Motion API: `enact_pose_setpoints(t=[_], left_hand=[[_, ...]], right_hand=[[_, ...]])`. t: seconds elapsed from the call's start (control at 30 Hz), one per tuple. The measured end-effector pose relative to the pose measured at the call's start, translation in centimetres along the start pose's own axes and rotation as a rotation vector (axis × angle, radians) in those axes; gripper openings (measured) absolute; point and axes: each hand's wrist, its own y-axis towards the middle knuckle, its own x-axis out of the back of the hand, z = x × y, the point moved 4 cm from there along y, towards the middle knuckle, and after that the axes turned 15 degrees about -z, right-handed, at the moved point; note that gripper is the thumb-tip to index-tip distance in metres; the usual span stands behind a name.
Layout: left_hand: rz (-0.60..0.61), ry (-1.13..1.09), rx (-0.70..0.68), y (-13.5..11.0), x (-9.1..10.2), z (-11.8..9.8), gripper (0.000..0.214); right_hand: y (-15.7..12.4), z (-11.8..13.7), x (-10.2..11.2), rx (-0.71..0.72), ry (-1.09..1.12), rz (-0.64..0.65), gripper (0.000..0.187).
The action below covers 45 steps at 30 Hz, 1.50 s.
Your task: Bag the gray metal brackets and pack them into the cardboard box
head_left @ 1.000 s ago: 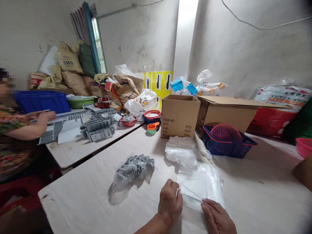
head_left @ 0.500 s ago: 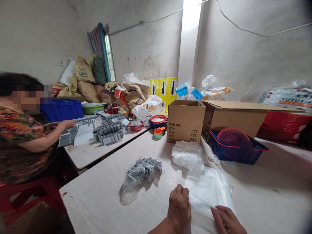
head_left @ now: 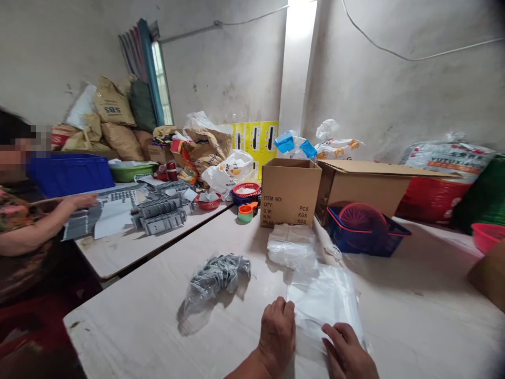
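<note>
Clear flat plastic bags [head_left: 327, 297] lie in a stack on the white table in front of me. My left hand [head_left: 277, 329] is closed, its fingers pinching the near left edge of a bag. At the near right side, my right hand [head_left: 349, 351] has its fingers bent and brought toward the thumb on the bag's near edge; the thumb's contact is partly hidden. To the left of my hands lies a filled clear bag [head_left: 219, 279] with grey folded pieces inside. More crumpled clear bags [head_left: 292, 246] rest just beyond the stack.
Cardboard boxes [head_left: 292, 184] stand behind the bags, with a blue basket [head_left: 363, 237] to their right. A tape roll [head_left: 245, 212] sits at the table's far side. At another table on the left, a person's arm [head_left: 47, 223] reaches over grey sheets; grey folded pieces [head_left: 161, 210] are piled there.
The view has turned slightly right, so things appear farther left. My right hand's fingers have bent more at the bag's edge. My left hand stays closed at the same corner.
</note>
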Motion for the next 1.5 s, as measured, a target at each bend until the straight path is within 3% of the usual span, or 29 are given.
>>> enact_pose_setpoints(t=[0.1, 0.27, 0.43, 0.7, 0.9, 1.17, 1.5], left_hand=[[-0.058, 0.012, -0.069, 0.1, 0.0, 0.0, 0.018], [0.064, -0.077, -0.221, 0.2, -0.9, 0.1, 0.014], [0.11, -0.142, -0.346, 0.4, -0.9, 0.2, 0.02], [0.144, -0.16, -0.419, 0.9, -0.5, -0.3, 0.023], [0.212, -0.133, -0.354, 0.8, -0.4, -0.1, 0.018], [0.169, -0.073, -0.229, 1.3, 0.0, 0.5, 0.015], [0.174, -0.063, -0.262, 0.7, -0.9, 0.9, 0.015]], right_hand=[[0.5, 0.3, 0.5, -0.048, -0.037, 0.045, 0.023], [0.6, 0.5, 0.7, -0.097, -0.103, 0.086, 0.025], [1.1, 0.7, 1.0, -0.154, -0.086, 0.119, 0.031], [2.0, 1.3, 1.6, -0.163, -0.009, 0.043, 0.027], [2.2, 1.7, 1.7, -0.155, 0.013, 0.067, 0.027], [2.2, 2.0, 2.0, -0.082, 0.014, 0.079, 0.032], [2.0, 2.1, 1.9, -0.019, 0.001, 0.127, 0.03]])
